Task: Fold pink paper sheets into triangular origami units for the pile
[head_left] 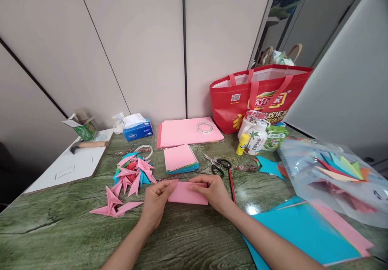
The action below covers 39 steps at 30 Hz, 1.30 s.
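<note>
Head view: pink paper (pixel 188 193) pinched near its ends by left hand (pixel 155 203) and right hand (pixel 216 192), held low over desk (pixel 194 237); contact with desk cannot be told. Folded pointed pieces (pixel 133 173) laid at left, square paper stack (pixel 180 157) set beyond hands, scissors (pixel 217 167) beside it. Folding step apparently in hand; edges probably to be aligned, crease pressed flat next.

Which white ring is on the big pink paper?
The flat white ring on the large pink paper stack; the other white ring lies beside the folded, mostly pink paper shapes.
</note>
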### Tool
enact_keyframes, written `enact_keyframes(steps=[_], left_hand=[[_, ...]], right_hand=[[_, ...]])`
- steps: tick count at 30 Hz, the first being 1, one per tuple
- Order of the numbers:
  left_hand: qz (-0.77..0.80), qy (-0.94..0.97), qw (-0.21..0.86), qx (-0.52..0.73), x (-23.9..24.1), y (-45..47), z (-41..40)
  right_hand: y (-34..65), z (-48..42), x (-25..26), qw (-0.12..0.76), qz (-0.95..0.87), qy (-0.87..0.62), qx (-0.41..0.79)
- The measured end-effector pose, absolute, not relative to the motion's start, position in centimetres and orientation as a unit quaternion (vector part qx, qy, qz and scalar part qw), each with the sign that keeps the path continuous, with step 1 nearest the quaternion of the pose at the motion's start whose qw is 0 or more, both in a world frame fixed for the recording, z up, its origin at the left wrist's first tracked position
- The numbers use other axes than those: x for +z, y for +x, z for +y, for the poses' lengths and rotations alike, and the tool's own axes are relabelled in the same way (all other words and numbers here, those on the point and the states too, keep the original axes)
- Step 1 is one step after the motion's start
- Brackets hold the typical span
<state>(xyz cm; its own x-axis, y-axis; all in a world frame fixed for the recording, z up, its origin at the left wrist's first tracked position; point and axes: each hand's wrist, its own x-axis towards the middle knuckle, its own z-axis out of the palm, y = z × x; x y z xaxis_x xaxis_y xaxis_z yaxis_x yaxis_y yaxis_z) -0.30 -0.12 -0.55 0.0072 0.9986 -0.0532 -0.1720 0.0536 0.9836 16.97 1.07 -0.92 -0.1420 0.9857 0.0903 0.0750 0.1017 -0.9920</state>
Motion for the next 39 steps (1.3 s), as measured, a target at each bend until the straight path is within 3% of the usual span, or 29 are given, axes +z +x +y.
enact_keyframes(steps=[13,21,39], left_hand=[[0.511,0.488,0.494,0.507,-0.6,-0.2,-0.1],[0.452,0.454,0.609,0.466,-0.1,0.4,-0.5],[0.485,0.429,0.609,0.458,-0.2,0.4,-0.5]], right_hand=[[17.0,1.1,-0.7,0.434,-0.614,-0.431,0.499],[16.8,1.0,-0.7,0.485,-0.584,-0.434,0.485],[16.4,0.4,-0.3,0.503,-0.599,-0.45,0.43]])
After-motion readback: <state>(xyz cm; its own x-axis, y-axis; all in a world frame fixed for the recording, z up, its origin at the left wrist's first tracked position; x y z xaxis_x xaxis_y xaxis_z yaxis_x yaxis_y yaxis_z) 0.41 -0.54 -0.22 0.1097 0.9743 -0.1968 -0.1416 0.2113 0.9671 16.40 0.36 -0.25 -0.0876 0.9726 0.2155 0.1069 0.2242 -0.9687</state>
